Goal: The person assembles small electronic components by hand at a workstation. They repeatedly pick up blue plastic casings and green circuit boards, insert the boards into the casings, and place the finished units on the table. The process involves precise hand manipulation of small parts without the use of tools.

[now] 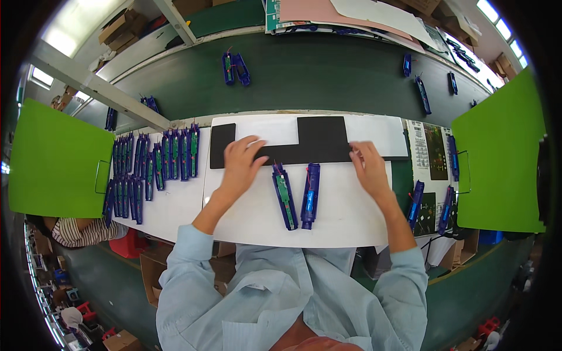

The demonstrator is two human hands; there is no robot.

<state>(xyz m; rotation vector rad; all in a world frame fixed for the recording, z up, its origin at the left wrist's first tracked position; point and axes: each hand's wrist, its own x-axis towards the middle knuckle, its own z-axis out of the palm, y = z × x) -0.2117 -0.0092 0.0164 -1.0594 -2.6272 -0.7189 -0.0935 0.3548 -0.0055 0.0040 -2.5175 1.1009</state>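
Observation:
My left hand (240, 167) is over the left part of a black, stepped flat shape (322, 137) that lies across the white work surface (345, 216). Its fingers are apart and nothing is in them. At the right side of the black shape, my right hand (370, 168) reaches in with fingers spread, holding nothing. Between the hands and nearer to me lie two blue plastic casing halves, apart from each other. One casing half (284, 197) shows a green circuit board and a thin red wire. The other casing half (310, 199) holds a blue cylindrical part.
Rows of blue casings with green boards (178, 153) stand at the left. More blue casings (415, 205) lie on printed sheets at the right. Green panels (61, 158) flank both sides. Beyond runs a dark green belt (328, 76) carrying scattered casings (235, 68).

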